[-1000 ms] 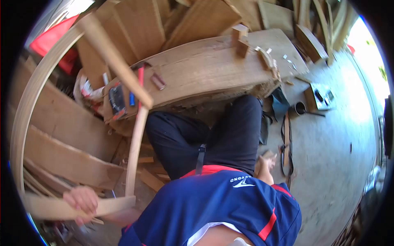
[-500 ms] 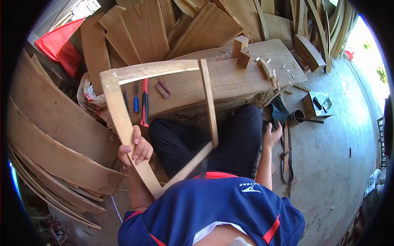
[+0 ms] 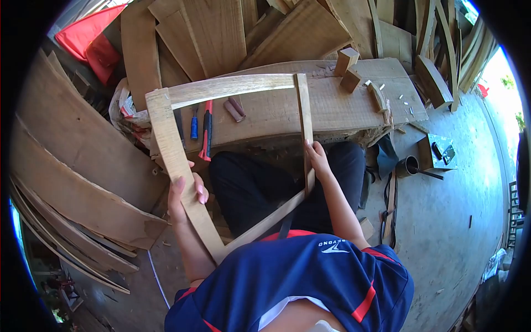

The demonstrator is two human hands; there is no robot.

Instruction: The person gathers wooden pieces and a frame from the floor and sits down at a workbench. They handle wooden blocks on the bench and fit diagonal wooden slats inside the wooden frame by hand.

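A four-sided wooden frame (image 3: pixel 232 87) is held up over my lap, its near corner reaching my shirt. My left hand (image 3: pixel 189 191) grips the wide left rail, with the thumb on one side and the fingers on the other. On the thinner right rail, my right hand (image 3: pixel 316 157) is closed around the wood below its middle. Through the frame's opening I see a blue-handled tool (image 3: pixel 194 126), a red-and-black-handled tool (image 3: pixel 207 130) and a brownish-red roll-shaped piece (image 3: pixel 234 110) on the bench.
The low plank bench (image 3: pixel 265 119) bears wooden blocks (image 3: pixel 350 80) at the right. Tall boards (image 3: pixel 213 39) lean behind it, and curved slabs (image 3: pixel 83 149) stand at my left. On the floor at right are a metal box (image 3: pixel 437 152) and a dark cup (image 3: pixel 407 166).
My right hand has come from beside my right knee and taken hold of the frame's right rail. The frame has shifted slightly right, still held by my left hand.
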